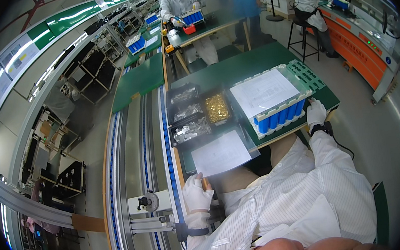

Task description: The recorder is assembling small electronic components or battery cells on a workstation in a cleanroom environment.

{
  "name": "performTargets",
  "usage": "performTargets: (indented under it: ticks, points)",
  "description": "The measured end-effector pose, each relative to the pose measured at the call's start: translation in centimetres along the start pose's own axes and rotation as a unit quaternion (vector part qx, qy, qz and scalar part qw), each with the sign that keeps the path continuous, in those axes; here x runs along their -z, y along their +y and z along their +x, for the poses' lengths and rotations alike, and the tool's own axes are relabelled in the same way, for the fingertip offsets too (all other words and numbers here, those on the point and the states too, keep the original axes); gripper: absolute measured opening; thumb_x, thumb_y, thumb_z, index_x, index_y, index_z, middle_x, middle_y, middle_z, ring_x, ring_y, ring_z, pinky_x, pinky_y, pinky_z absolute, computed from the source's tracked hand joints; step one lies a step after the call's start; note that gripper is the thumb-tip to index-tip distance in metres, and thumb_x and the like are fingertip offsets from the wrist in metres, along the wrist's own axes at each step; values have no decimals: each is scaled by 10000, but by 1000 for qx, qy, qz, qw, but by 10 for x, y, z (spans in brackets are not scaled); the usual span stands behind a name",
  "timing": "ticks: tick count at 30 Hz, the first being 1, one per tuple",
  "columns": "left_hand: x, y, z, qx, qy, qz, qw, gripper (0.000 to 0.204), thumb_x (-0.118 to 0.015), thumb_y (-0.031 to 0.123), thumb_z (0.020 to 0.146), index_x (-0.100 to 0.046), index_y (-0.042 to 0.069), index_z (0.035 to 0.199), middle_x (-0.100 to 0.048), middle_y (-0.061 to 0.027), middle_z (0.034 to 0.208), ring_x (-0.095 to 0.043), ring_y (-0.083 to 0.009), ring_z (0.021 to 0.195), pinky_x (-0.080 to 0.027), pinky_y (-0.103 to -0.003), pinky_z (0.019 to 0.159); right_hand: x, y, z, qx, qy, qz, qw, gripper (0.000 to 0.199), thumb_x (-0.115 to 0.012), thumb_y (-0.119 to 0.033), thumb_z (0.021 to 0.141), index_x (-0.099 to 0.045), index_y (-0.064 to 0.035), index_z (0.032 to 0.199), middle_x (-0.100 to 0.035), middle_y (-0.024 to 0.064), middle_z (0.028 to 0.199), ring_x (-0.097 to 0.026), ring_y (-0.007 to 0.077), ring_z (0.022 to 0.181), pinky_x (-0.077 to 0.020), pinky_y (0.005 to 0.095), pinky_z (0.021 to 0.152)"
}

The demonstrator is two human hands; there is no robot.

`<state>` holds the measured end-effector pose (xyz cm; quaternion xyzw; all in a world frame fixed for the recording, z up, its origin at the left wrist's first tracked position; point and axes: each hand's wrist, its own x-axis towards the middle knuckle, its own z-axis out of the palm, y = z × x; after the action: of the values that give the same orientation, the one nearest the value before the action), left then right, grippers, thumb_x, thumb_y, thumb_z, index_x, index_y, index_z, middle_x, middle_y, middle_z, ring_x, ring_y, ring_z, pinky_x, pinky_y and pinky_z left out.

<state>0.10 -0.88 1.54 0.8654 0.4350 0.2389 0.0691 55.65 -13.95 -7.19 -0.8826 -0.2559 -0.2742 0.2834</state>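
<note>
My left hand (198,193), in a white glove with bare fingertips, is at the near left corner of the green worktable. Its fingers curl at the table's edge, just below a printed sheet (222,153) in a clear sleeve. My right hand (315,113), also gloved, lies at the table's near right edge with fingers stretched forward, beside a pack of blue cylindrical cells (281,116) in a pale frame. It appears to hold nothing. Another printed sheet (264,91) covers most of the pack's top. A green slotted plate (306,75) is at the pack's far right end.
Black bins of silvery metal pieces (191,131) and a bin of brass-coloured parts (217,107) stand left of the pack. A conveyor rail (167,143) runs along the table's left side. Ahead, a co-worker (180,5) works at another table; a stool (303,36) stands to the right.
</note>
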Motion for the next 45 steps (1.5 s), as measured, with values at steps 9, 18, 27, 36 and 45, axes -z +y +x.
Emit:
performTargets:
  ticks: [9, 18, 27, 36, 45]
  points:
    - [-2, -2, -1, -5, 5, 4, 1000, 526, -767, 166, 749, -628, 70, 1247, -641, -138, 1212, -566, -341, 1199, -420, -483, 1030, -2, 2, -1, 20, 27, -1, 999, 279, -623, -163, 830, -730, -158, 1087, -683, 18, 1127, -622, 252, 1068, -470, 405, 959]
    - [-1, -1, 0, -2, 0, 2, 1000, 524, -764, 167, 755, -630, 62, 1251, -644, -145, 1213, -565, -351, 1200, -420, -482, 1036, -1, 1, -1, 14, 21, -1, 1000, 262, -621, -164, 834, -734, -151, 1070, -686, 22, 1141, -620, 253, 1081, -463, 408, 970]
    - [0, -2, -1, -5, 2, 7, 1000, 517, -764, 167, 759, -635, 60, 1248, -647, -153, 1214, -570, -354, 1195, -429, -482, 1033, 0, 0, -1, 12, 17, 0, 1000, 263, -613, -167, 836, -734, -151, 1069, -685, 22, 1129, -620, 255, 1075, -459, 407, 974]
    - [1, 2, 2, -7, 8, 9, 1000, 503, -768, 161, 755, -644, 55, 1231, -655, -155, 1196, -582, -352, 1178, -440, -470, 1028, -1, 1, 2, 17, 14, -8, 1000, 265, -609, -160, 835, -736, -148, 1067, -686, 26, 1153, -621, 257, 1077, -460, 409, 975]
    - [-1, -3, 2, -6, 10, -12, 1000, 512, -771, 144, 750, -627, 62, 1235, -643, -147, 1222, -566, -350, 1193, -398, -465, 1058, -2, 0, 2, 18, 9, 0, 1000, 271, -617, -145, 821, -725, -124, 1069, -681, 57, 1120, -619, 292, 1051, -474, 423, 942]
